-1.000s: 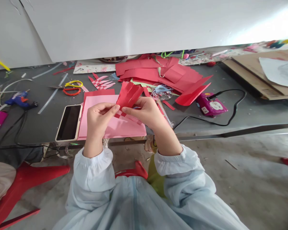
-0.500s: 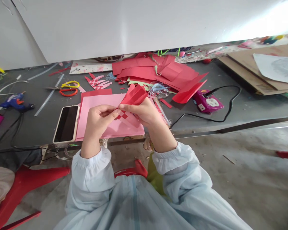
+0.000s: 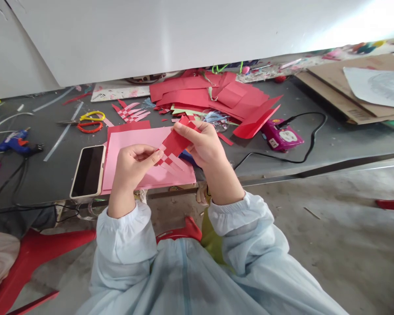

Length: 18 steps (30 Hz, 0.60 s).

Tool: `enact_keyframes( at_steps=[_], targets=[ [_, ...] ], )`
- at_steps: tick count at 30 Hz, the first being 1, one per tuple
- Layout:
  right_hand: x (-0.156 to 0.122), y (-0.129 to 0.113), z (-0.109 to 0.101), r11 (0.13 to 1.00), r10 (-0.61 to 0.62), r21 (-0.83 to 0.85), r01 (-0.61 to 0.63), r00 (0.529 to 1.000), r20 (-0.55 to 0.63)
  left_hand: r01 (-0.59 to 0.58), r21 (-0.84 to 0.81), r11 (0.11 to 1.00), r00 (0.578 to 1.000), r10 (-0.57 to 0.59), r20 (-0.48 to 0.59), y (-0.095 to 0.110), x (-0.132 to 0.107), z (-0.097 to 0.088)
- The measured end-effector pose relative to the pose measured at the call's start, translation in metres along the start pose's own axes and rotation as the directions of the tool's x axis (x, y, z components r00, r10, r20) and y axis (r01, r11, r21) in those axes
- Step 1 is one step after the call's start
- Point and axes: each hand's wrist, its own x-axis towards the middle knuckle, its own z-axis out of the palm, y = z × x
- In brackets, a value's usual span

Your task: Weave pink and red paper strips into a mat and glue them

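Note:
Between my two hands is a woven paper piece (image 3: 177, 141), a red folded sheet with pink strips laced through its cut end in a checker pattern. My left hand (image 3: 134, 162) pinches its left edge between thumb and fingers. With the thumb on top, my right hand (image 3: 205, 142) grips the upper red end; the fingers beneath are partly hidden. Below lies a stack of pink paper (image 3: 124, 148) with a red sheet (image 3: 141, 125) under it. Something dark blue (image 3: 188, 156) shows beneath my right hand. A finished-looking woven piece (image 3: 130, 112) rests behind the stack.
A phone (image 3: 88, 171) lies left of the stack, scissors (image 3: 90, 121) behind it, and a blue glue gun (image 3: 13, 142) at far left. Red paper sheets (image 3: 213, 94) pile up at the back. Right are a purple power socket (image 3: 282, 135) with a black cord and cardboard (image 3: 344, 100).
My right hand has shifted its grip along the red end, with the thumb now higher. The woven piece has turned flatter, showing more of its checker and loose pink strips.

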Motion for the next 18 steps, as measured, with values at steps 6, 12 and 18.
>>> enact_keyframes(
  at_steps=[6, 12, 18],
  targets=[
    [-0.0027, 0.001, 0.0029, 0.993, 0.089, -0.095, -0.076, 0.987, 0.135, -0.019, -0.053, 0.998, 1.0, 0.019, -0.003, -0.0089, 0.0008, -0.0024],
    [-0.0023, 0.0041, 0.0055, 0.978, 0.082, -0.203, -0.057, 0.99, 0.117, -0.015, -0.026, 1.0, 1.0, 0.015, 0.004, -0.0074, 0.0018, -0.0022],
    [-0.0003, -0.0003, -0.0038, 0.981, -0.023, -0.19, 0.03, 0.999, 0.042, -0.005, 0.01, 1.0, 1.0, 0.005, 0.014, -0.0031, 0.0008, -0.0008]
  ],
)
